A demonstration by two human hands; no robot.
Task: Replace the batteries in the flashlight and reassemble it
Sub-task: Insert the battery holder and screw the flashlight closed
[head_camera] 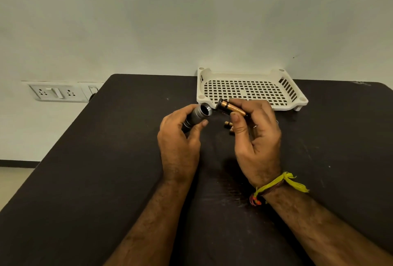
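Batteries first: one copper-and-black cell (230, 108) sits pinched in the right hand (258, 138), thumb on its near side and fingers curled over the far side, lying at a slant with its black end pointing up-left. Writing runs along the copper part; it looks like the Duracell name, though the letters are too blurred to read surely. That black end is just beside the open mouth of the flashlight (196, 117), close but apart from it. The left hand (180, 138) grips the flashlight body, fingers wrapped round the barrel and thumb laid along its near side, so that the silver-ringed open end tilts up and right toward the cell. Inside the mouth only darkness shows. Both things are held above the table (106, 180), a dark top with pale scuffs. On it, between the hands and partly hidden by the right thumb, lie small tan bits (228, 124), too small to name. Just behind the hands stands a white tray (246, 90) with a grid of square holes, against the wall. The right wrist wears a yellow thread band (282, 182) with red strands. Sockets (56, 92) are set in the wall at left.
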